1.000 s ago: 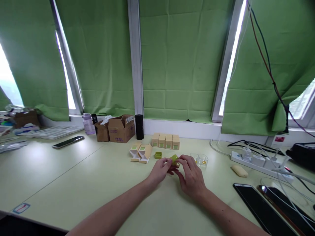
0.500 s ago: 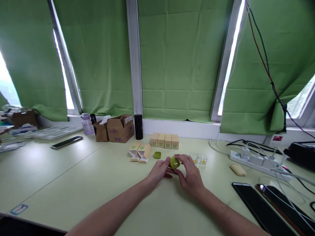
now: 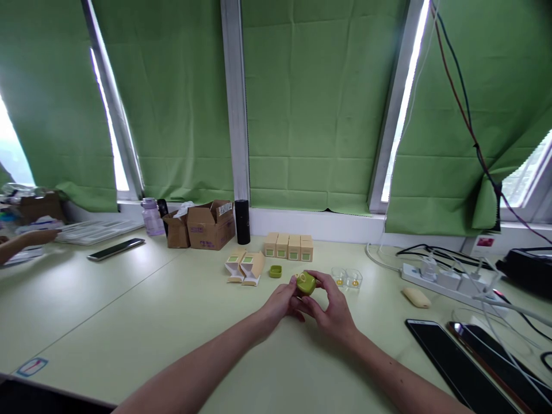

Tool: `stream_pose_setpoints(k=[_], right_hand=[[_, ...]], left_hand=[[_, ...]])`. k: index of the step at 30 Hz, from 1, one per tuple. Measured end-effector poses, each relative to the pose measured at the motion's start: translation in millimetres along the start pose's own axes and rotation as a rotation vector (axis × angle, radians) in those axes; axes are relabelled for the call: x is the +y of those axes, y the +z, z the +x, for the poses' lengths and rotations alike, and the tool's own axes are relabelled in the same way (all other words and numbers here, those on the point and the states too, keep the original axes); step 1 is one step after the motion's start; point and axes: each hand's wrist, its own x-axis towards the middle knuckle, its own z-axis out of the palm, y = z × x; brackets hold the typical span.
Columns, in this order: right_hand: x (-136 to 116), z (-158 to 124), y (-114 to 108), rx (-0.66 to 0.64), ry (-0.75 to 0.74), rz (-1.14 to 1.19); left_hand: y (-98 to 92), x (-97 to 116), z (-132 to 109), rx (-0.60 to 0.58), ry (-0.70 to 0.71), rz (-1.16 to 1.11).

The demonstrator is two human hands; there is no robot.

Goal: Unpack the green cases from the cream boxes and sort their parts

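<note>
Both hands hold a small, glossy olive-green case (image 3: 306, 285) with rounded corners above the table. My left hand (image 3: 279, 303) pinches its left side, where a small pale ring shape shows. My right hand (image 3: 331, 306) has its fingers curled round the right side and thumb below. Just beyond the hands lies a small green square lid or tray (image 3: 275, 271). Two joined clear cups (image 3: 347, 279) with small gold pieces inside stand to the right. On the left are two open cardboard boxes (image 3: 252, 265) with green labels.
Several closed small boxes (image 3: 288, 247) stand in a row behind. A brown carton (image 3: 209, 227) and a black cylinder (image 3: 242, 223) sit by the wall. At right are a power strip (image 3: 452, 287), cables and a tablet (image 3: 452, 362). Another person's arm (image 3: 21, 244) reaches in at far left.
The green case has turned in my fingers, so the pale ring shape now sits at its upper left. My right fingers have shifted round it. Another person's arm has come in at far left.
</note>
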Motion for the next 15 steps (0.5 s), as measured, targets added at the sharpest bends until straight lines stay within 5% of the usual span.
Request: stream_pose_setpoints(k=[6,15], right_hand=[[1.6,-1.7,-2.0,-0.012,-0.014,0.026],[3.7,-3.4,-0.6,-0.036,0.032,0.128]], left_hand=[[-1.2,-1.0,1.8,-0.045,0.145,0.222],[-7.3,4.4,-2.7,0.287,0.574,0.599]])
